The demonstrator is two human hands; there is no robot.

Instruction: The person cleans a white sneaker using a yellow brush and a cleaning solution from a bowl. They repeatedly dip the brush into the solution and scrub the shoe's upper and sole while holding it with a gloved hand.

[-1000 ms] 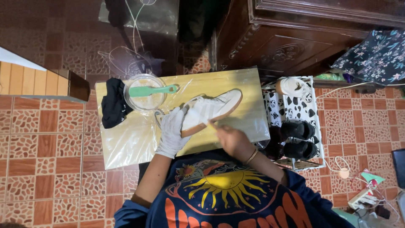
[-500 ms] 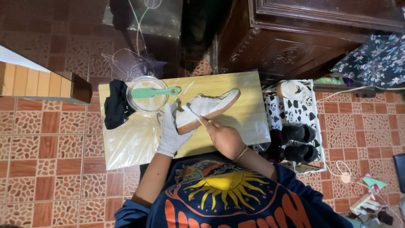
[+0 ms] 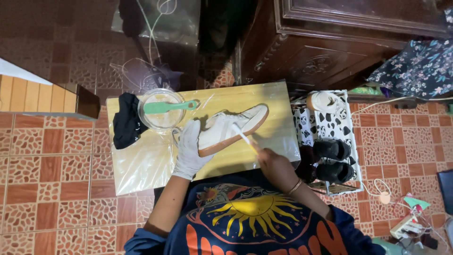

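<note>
A white sneaker with a tan sole [image 3: 236, 127] lies on its side on a plastic-covered yellow board [image 3: 141, 165]. My left hand [image 3: 190, 148], in a white glove, grips the sneaker at its heel end. My right hand [image 3: 273, 160], bare with a bracelet at the wrist, holds a thin white-and-yellow brush [image 3: 244, 138] whose tip rests on the sneaker's side. A clear bowl [image 3: 163, 109] with a green brush [image 3: 170, 106] laid across it stands to the left of the sneaker. A black cloth [image 3: 126, 121] lies at the board's left edge.
A white rack [image 3: 351, 141] to the right holds a white shoe [image 3: 325, 101] on a spotted cloth and a pair of black shoes [image 3: 335, 160]. A dark wooden cabinet [image 3: 339, 47] stands behind. A wooden block [image 3: 42, 99] is at left. Cables and a power strip [image 3: 406, 226] lie at lower right.
My left hand has turned the sneaker slightly and shifted along it. My right hand moved the thin brush across the shoe's side, and the view shifted a little.
</note>
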